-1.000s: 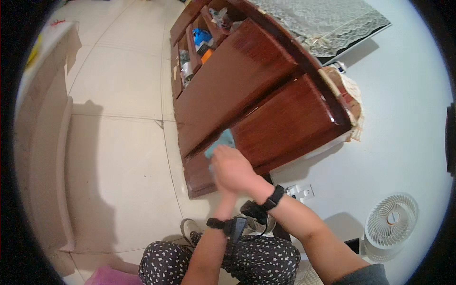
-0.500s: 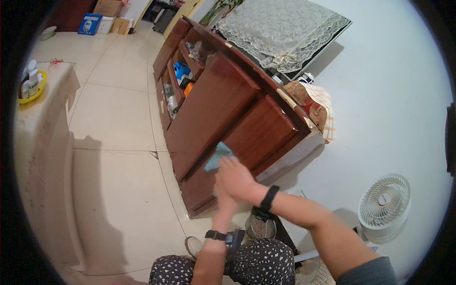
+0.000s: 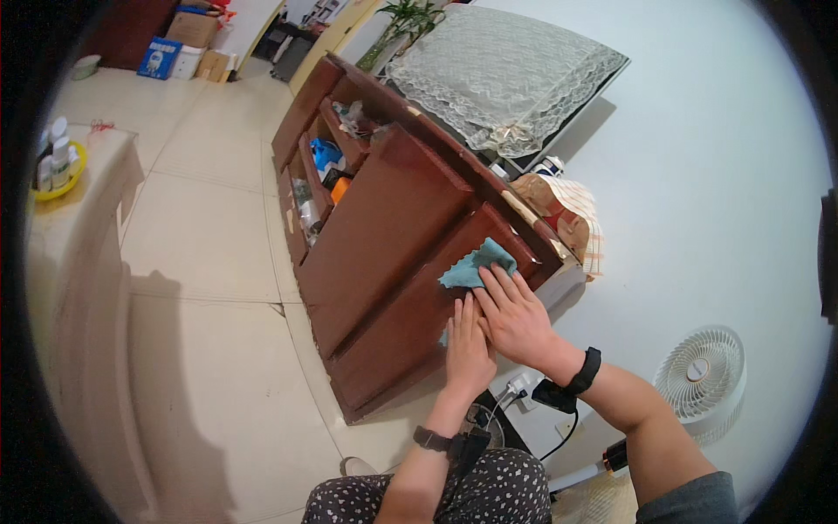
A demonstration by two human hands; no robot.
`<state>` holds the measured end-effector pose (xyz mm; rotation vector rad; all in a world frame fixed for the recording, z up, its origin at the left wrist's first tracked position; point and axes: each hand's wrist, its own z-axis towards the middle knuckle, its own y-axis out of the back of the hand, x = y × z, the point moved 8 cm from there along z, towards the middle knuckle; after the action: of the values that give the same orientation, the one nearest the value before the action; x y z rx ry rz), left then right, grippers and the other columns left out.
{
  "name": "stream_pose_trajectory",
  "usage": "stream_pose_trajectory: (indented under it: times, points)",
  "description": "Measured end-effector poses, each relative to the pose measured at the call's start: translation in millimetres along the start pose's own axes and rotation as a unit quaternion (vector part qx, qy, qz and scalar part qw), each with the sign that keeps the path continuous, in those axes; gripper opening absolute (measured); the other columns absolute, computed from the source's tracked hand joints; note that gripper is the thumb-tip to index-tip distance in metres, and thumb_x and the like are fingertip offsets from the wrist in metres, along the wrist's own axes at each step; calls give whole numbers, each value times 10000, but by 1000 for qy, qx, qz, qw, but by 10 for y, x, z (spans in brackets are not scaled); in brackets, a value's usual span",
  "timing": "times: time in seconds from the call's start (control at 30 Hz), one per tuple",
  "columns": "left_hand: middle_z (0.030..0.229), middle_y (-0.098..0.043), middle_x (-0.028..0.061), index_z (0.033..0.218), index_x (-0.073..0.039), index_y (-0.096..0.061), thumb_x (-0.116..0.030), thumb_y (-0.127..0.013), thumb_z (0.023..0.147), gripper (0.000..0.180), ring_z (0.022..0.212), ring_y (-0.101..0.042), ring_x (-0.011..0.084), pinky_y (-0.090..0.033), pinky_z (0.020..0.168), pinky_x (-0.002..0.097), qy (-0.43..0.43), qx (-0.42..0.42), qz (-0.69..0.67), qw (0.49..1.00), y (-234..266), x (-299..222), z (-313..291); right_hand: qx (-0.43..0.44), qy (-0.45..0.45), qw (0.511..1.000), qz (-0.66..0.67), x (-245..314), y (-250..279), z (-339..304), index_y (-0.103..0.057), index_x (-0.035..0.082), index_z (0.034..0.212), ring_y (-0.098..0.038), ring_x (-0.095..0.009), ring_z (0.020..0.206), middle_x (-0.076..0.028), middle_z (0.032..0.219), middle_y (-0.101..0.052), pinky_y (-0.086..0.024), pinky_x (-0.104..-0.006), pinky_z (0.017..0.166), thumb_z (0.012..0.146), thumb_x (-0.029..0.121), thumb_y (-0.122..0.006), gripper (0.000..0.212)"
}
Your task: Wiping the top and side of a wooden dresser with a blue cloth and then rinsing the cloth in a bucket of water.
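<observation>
From my end, I see the teal cloth [image 3: 478,265] has moved from lower down to near the top of the nearer cabinet door [image 3: 397,336]. My right hand [image 3: 517,316] and left hand [image 3: 470,354], overlapping before, now lie side by side.

Cloth [image 3: 471,267] lies on the cabinet front [image 3: 384,253] (fan [image 3: 698,375] off right).

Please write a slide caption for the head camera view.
Right hand and left hand, side by side, press a teal cloth against a reddish-brown cabinet.
</observation>
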<state>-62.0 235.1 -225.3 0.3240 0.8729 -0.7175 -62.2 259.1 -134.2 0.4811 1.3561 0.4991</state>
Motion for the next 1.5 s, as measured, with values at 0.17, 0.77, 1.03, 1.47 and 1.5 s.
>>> stream_pose_trajectory:
  times: [0.17, 0.77, 1.03, 1.47, 1.5]
  points:
    - [1393, -169, 242, 1312, 56, -244, -72, -494, 808, 577, 1301, -133, 408, -155, 1052, 468, -42, -64, -34, 997, 4, -108, 57, 13, -36, 999, 15, -159, 90, -23, -516, -19, 1099, -374, -307, 1200, -194, 1235, -449, -261, -406, 1011, 812, 259, -493, 401]
    - [1338, -303, 225, 1304, 24, -286, -164, -456, 863, 508, 1233, -299, 352, -252, 1014, 389, -101, 74, 52, 991, -21, -325, 815, -36, -145, 988, 29, -670, 61, 414, -506, -79, 1097, -463, -313, 1079, -231, 1151, -498, -329, -341, 938, 770, 147, -481, 399]
    - [1353, -302, 190, 1312, 15, -276, -192, -456, 876, 515, 1252, -288, 296, -240, 1020, 364, 18, 157, -83, 984, 9, -22, 1149, 10, -117, 989, -89, -637, -224, 805, -528, -78, 1101, -401, -349, 1147, -250, 1212, -457, -276, -401, 974, 786, 215, -459, 436]
    - [1317, -359, 153, 1308, 5, -289, -243, -456, 890, 514, 1188, -362, 255, -309, 961, 347, 246, 68, -160, 954, 80, 1009, 29, 221, 33, 959, -174, 372, -1011, 616, -397, 12, 1288, -245, -288, 1289, -115, 1380, -317, -91, -433, 1066, 863, 268, -399, 496]
    - [1314, -364, 151, 1308, 5, -290, -247, -456, 891, 514, 1182, -368, 253, -315, 956, 346, 265, 72, -162, 948, 81, 1106, -90, 220, 33, 960, -171, 485, -1092, 595, -397, 12, 1288, -245, -288, 1289, -115, 1380, -317, -91, -433, 1066, 863, 268, -399, 496]
